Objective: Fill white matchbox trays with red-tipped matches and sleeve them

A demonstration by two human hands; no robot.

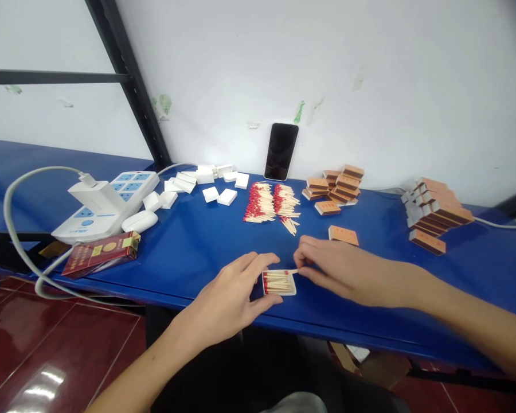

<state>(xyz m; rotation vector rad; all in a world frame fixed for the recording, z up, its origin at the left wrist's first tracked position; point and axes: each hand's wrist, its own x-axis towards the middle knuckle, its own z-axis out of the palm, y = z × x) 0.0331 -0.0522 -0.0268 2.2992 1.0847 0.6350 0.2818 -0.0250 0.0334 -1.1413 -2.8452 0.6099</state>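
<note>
A small white matchbox tray (293, 291) lies near the front edge of the blue shelf, with several red-tipped matches (277, 282) side by side in it. My left hand (236, 295) grips the tray from its left, thumb at the near side and forefinger at the far side. Between the thumb and forefinger of my right hand (335, 267) is a single match (291, 271), its red head over the tray's far right corner. Beyond the hands lie two heaps of loose matches (260, 202), red heads mostly to the left.
White empty trays (227, 197) lie scattered at the back left. Orange matchbox sleeves (343, 235) stand loose and piled at right, beside stacked matchboxes (441, 206). A phone (281, 152) leans on the wall. A power strip (135, 186), white case (140, 221) and red packet (103, 252) occupy the left.
</note>
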